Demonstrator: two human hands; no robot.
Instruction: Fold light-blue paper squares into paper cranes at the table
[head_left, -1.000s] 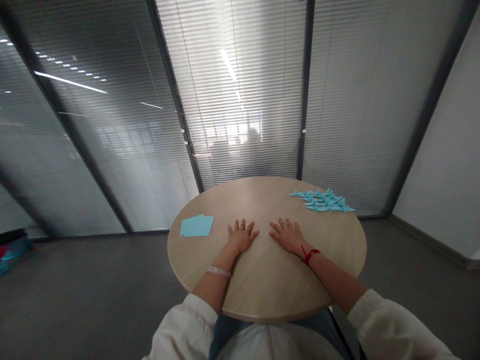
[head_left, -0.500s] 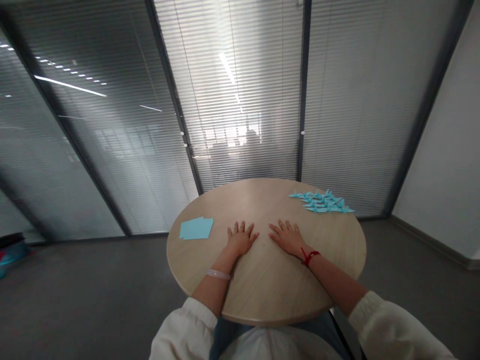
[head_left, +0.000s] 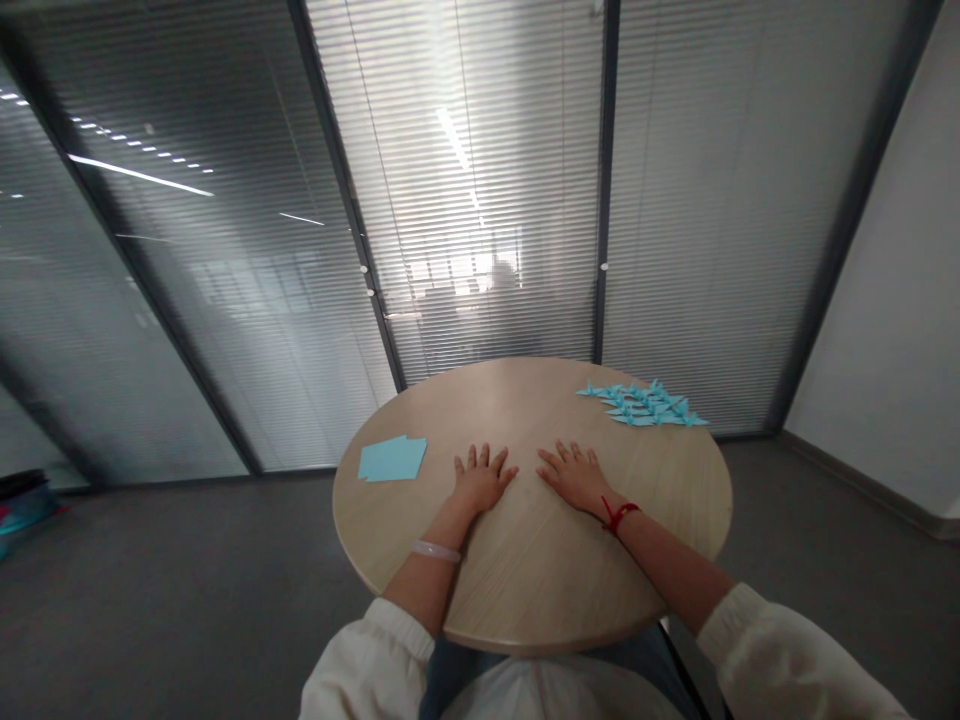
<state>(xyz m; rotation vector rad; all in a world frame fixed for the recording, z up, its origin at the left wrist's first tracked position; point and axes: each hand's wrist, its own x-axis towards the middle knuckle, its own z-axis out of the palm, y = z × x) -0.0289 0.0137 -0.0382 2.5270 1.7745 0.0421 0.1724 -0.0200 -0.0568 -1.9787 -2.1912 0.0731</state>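
Observation:
My left hand (head_left: 481, 481) lies flat on the round wooden table (head_left: 532, 590), palm down with its fingers spread. To its left are light blue sheets of paper (head_left: 393, 459), overlapping in a flat pile. My right hand (head_left: 577, 476) also rests palm down on the tabletop, fingers apart and holding nothing. Beyond it, at the table's far right, several folded blue paper cranes (head_left: 646, 404) stand close together in rows. A gap of bare wood separates the two hands.
Glass panels with blinds (head_left: 487, 200) and dark frames rise behind the table. A white wall (head_left: 885, 320) stands at the right. On the grey floor (head_left: 187, 590) at the far left is a dark and blue object (head_left: 26, 505), partly cut off.

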